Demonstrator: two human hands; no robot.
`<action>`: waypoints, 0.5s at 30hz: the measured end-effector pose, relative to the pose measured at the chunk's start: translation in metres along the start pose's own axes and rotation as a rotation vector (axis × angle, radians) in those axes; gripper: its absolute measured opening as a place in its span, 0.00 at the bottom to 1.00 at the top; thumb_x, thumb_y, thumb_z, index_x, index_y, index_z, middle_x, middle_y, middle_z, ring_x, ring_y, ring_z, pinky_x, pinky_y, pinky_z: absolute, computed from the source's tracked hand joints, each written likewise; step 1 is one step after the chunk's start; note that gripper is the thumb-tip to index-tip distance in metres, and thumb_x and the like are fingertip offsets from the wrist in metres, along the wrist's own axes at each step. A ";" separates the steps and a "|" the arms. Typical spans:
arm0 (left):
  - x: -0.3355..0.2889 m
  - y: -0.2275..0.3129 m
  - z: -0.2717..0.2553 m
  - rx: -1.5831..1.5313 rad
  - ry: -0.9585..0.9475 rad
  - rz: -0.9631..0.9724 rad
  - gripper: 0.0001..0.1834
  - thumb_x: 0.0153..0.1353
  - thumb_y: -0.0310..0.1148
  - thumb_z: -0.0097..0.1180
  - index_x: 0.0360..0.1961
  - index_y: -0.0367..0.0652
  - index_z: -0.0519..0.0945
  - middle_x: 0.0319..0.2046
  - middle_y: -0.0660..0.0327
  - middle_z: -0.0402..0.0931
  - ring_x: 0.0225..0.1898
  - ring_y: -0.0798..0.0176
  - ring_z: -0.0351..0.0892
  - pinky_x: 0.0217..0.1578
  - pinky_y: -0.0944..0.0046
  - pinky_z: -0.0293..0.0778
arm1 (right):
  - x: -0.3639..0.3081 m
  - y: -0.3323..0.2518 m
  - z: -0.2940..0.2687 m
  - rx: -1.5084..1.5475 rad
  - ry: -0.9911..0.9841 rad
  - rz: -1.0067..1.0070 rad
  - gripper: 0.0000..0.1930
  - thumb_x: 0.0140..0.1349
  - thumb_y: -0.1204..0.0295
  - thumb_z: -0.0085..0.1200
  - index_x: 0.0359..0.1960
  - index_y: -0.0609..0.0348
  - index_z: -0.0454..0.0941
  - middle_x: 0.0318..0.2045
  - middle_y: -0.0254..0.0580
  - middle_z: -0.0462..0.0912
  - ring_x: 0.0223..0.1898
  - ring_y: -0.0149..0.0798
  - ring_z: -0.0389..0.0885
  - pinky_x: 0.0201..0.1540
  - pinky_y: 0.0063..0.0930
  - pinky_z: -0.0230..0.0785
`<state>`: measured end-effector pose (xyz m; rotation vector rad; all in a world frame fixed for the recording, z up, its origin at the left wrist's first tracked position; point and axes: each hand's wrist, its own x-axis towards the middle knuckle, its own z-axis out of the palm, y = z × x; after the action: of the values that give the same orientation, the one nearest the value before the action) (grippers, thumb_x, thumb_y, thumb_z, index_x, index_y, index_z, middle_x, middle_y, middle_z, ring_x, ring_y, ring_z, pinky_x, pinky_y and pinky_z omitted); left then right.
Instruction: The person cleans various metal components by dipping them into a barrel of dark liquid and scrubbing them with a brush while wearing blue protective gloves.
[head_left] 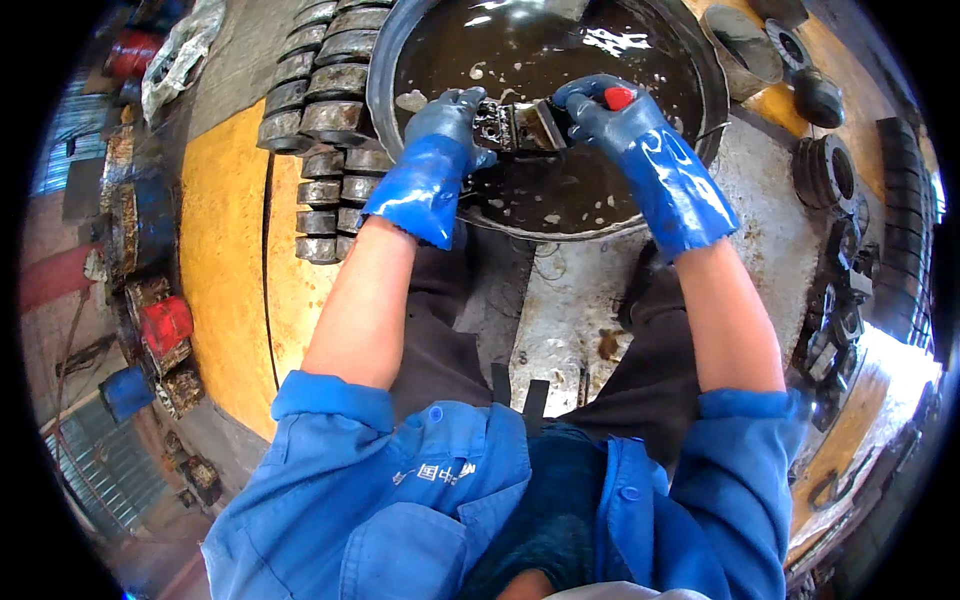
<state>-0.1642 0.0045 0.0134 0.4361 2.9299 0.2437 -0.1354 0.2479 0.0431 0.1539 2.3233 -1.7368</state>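
Over a round metal basin (377,70) of dark, oily liquid, both my hands wear oily blue rubber gloves. My left hand (445,125) is closed around the left end of a dark, wet, blocky metal part (497,128). My right hand (605,110) is curled at the part's right side, closed on a tool whose red handle end (619,98) shows above the fingers. The tool's working end is hard to separate from the part's shiny right side. Pale flecks of foam float on the liquid.
Stacked curved metal pieces (335,115) stand left of the basin on yellow boards (225,220). A metal can (742,50) is beyond its right rim. Metal rings (825,172) and loose dark parts (840,320) line the right side. Red and blue items (165,325) lie far left.
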 end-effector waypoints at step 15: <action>0.002 0.005 -0.007 0.074 -0.117 -0.109 0.52 0.41 0.42 0.80 0.70 0.54 0.69 0.67 0.54 0.69 0.65 0.49 0.73 0.65 0.56 0.71 | 0.006 0.059 -0.063 0.128 0.115 0.343 0.17 0.65 0.60 0.65 0.51 0.53 0.84 0.36 0.35 0.87 0.32 0.30 0.84 0.35 0.27 0.78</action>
<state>-0.1659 0.0093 0.0206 0.2892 2.8433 0.0921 -0.1357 0.3248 0.0034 0.6498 2.1036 -1.7348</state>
